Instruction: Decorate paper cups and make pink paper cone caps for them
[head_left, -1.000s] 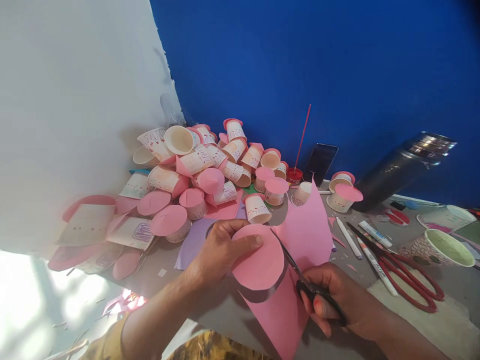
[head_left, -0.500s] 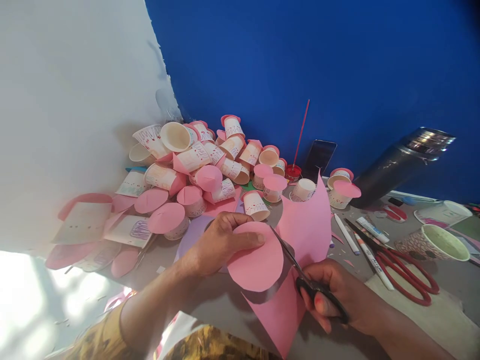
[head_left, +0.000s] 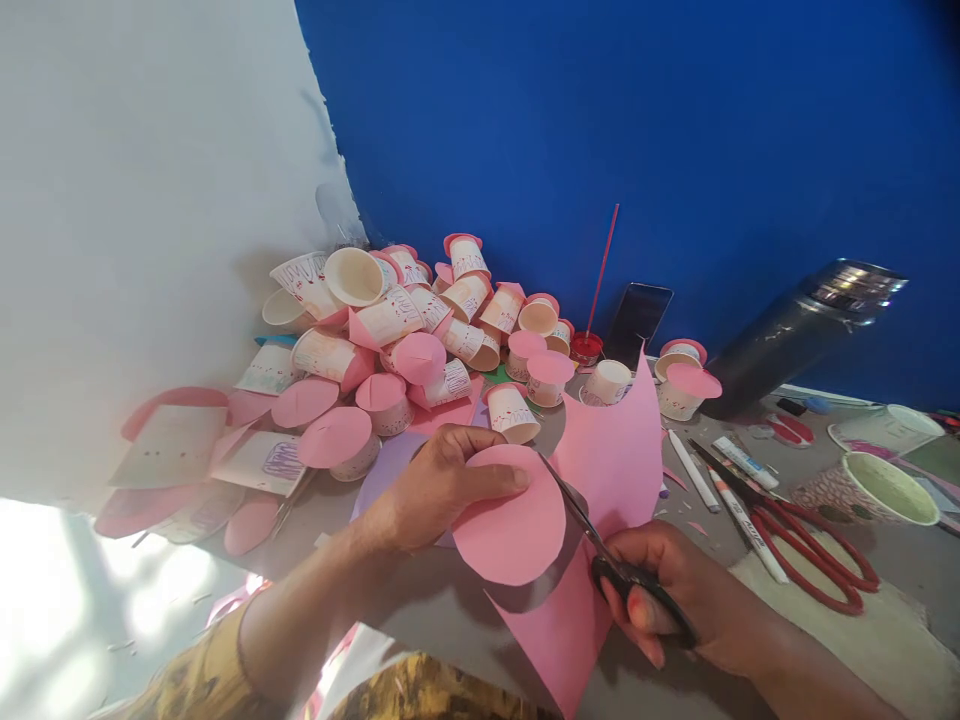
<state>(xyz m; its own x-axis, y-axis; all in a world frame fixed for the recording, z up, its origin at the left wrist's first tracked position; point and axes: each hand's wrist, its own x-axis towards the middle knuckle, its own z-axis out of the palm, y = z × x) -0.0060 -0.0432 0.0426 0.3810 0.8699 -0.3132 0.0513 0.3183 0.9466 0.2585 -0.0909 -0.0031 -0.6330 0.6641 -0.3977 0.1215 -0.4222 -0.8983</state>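
Cutting of pink paper, seen from the head. The left hand (head_left: 442,490) pinches a pink disc (head_left: 510,530) at its upper left edge, thumb flat on the upper face and the other fingers largely hidden beneath. The disc is held above the bench (head_left: 427,605), between the two hands. The right hand (head_left: 660,590) has its fingers curled around the handles of the black-handled scissors (head_left: 592,530), whose blades point up and left along the disc's right edge. A curved pink sheet (head_left: 611,455) extends beyond and below the blades; whether it joins the disc at the blade tips cannot be made out. Behind, a heap of decorated paper cups (head_left: 394,315), many capped with pink paper, leans toward the wall corner. A purple sheet (head_left: 379,480) lies partly under the left hand. At right: white marker (head_left: 694,470), red-handled scissors (head_left: 772,512), patterned cup (head_left: 844,490), upright phone (head_left: 639,320) and tilted-looking dark flask (head_left: 780,340).
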